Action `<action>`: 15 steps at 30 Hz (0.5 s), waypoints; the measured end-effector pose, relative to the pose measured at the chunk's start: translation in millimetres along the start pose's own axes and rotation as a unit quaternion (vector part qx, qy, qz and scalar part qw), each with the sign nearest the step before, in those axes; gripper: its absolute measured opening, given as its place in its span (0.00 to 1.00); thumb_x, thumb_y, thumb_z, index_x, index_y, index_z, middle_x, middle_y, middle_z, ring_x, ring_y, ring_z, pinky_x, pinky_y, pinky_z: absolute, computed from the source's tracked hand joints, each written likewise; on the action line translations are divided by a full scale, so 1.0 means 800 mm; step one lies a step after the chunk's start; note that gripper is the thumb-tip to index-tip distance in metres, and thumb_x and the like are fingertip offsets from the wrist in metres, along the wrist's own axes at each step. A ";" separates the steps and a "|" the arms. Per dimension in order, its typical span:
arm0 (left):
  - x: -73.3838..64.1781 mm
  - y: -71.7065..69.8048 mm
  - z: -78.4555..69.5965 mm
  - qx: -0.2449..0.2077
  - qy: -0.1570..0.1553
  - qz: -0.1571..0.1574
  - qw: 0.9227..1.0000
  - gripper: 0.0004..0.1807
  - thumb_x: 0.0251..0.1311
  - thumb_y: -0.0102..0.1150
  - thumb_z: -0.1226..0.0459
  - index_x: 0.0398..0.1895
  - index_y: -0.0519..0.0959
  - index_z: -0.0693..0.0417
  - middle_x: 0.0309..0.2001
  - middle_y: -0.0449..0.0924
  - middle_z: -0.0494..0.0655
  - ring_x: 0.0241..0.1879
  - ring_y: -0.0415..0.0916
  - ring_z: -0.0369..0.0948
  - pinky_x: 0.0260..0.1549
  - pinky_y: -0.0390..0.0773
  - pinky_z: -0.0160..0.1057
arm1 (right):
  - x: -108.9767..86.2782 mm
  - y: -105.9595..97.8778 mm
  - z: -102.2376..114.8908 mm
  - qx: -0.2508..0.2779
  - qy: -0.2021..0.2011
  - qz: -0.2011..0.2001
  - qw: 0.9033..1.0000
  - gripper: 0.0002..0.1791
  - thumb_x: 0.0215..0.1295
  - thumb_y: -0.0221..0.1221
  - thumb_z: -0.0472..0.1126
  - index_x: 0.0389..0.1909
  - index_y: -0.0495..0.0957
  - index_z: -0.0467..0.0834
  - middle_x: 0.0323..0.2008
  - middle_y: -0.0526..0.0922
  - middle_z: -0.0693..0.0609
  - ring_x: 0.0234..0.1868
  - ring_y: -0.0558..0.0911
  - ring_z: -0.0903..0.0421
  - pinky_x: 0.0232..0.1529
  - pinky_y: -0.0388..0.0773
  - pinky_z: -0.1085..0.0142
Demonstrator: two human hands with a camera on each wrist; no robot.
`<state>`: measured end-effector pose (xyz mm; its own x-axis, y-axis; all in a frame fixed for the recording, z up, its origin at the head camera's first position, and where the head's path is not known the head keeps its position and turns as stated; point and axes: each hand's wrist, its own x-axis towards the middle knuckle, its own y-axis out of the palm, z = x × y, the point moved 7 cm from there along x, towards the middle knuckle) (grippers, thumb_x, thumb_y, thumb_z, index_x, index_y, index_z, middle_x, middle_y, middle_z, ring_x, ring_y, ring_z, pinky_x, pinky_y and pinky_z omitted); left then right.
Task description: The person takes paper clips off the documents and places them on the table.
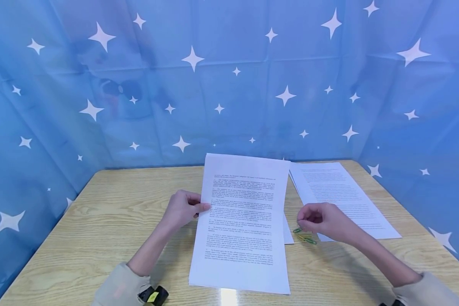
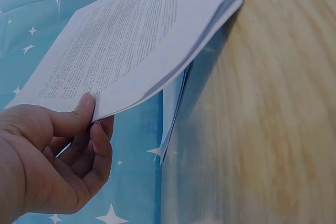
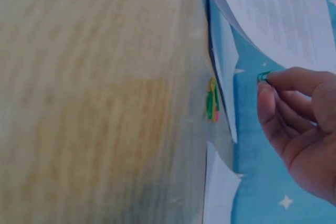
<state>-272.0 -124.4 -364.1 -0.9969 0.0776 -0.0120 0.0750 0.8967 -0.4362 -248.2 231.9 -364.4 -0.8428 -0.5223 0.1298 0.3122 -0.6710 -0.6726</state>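
My left hand pinches the left edge of a printed paper stack, thumb on the front and fingers behind. The stack is tilted up off the table, and its separate sheets show along the edge in the left wrist view. Between thumb and forefinger, my right hand holds a green paper clip, apart from the stack. Just below that hand in the head view, a small pile of coloured paper clips lies on the table, green and yellow ones among them.
A second set of printed sheets lies at the right rear of the wooden table. Another white sheet shows partly behind the raised stack. A blue curtain with white stars hangs behind the table and along its sides.
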 end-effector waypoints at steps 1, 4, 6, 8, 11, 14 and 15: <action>0.000 0.000 0.000 0.000 0.000 0.000 1.000 0.05 0.60 0.69 0.70 0.38 0.89 0.61 0.28 0.85 0.47 0.27 0.76 0.42 0.29 0.74 0.38 | -0.001 0.002 0.000 -0.001 -0.002 0.006 1.000 0.02 0.70 0.62 0.34 0.38 0.82 0.43 0.28 0.83 0.52 0.25 0.80 0.56 0.28 0.78 0.67; 0.000 0.000 0.000 0.000 0.002 0.001 1.000 0.04 0.60 0.69 0.71 0.38 0.89 0.61 0.28 0.85 0.47 0.28 0.76 0.44 0.29 0.73 0.37 | -0.003 0.006 -0.001 -0.007 -0.003 0.020 1.000 0.02 0.69 0.63 0.34 0.36 0.82 0.44 0.27 0.82 0.54 0.24 0.78 0.59 0.27 0.77 0.67; 0.001 0.000 0.000 0.000 0.003 0.001 1.000 0.04 0.60 0.69 0.71 0.37 0.89 0.61 0.28 0.85 0.47 0.28 0.76 0.45 0.28 0.73 0.37 | -0.005 0.009 -0.001 -0.013 -0.004 0.029 1.000 0.03 0.68 0.64 0.33 0.36 0.82 0.44 0.26 0.82 0.54 0.25 0.78 0.62 0.26 0.77 0.67; 0.001 0.000 0.000 0.001 0.003 0.000 1.000 0.04 0.60 0.69 0.71 0.37 0.89 0.61 0.27 0.85 0.47 0.28 0.77 0.46 0.28 0.73 0.37 | -0.005 0.012 0.000 -0.020 -0.008 0.035 0.999 0.03 0.66 0.64 0.32 0.35 0.82 0.44 0.27 0.82 0.54 0.25 0.78 0.64 0.26 0.77 0.68; 0.001 0.000 0.000 0.004 0.001 -0.001 1.000 0.04 0.60 0.69 0.70 0.37 0.89 0.61 0.27 0.85 0.47 0.28 0.77 0.46 0.28 0.72 0.37 | -0.006 0.018 -0.001 -0.034 -0.019 0.044 0.998 0.04 0.65 0.65 0.32 0.34 0.82 0.44 0.28 0.83 0.57 0.27 0.78 0.66 0.28 0.77 0.69; 0.001 0.000 0.000 0.005 0.002 -0.001 1.000 0.04 0.60 0.69 0.70 0.37 0.89 0.61 0.27 0.85 0.47 0.28 0.76 0.46 0.28 0.72 0.37 | -0.008 0.023 -0.005 -0.045 -0.022 0.053 0.997 0.05 0.65 0.65 0.31 0.33 0.82 0.45 0.28 0.82 0.60 0.28 0.77 0.67 0.29 0.76 0.70; 0.001 0.001 0.000 0.006 0.002 -0.001 1.000 0.04 0.60 0.69 0.70 0.37 0.89 0.61 0.27 0.85 0.47 0.28 0.76 0.46 0.28 0.72 0.37 | -0.008 0.025 -0.006 -0.048 -0.026 0.056 0.997 0.06 0.65 0.65 0.31 0.33 0.82 0.46 0.28 0.82 0.61 0.28 0.77 0.67 0.29 0.76 0.70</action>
<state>-272.9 -123.8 -364.2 -0.9969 0.0785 -0.0074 0.0735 0.8919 -0.4461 -238.7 224.8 -382.3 -0.7808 -0.6189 0.0861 0.3569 -0.5548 -0.7515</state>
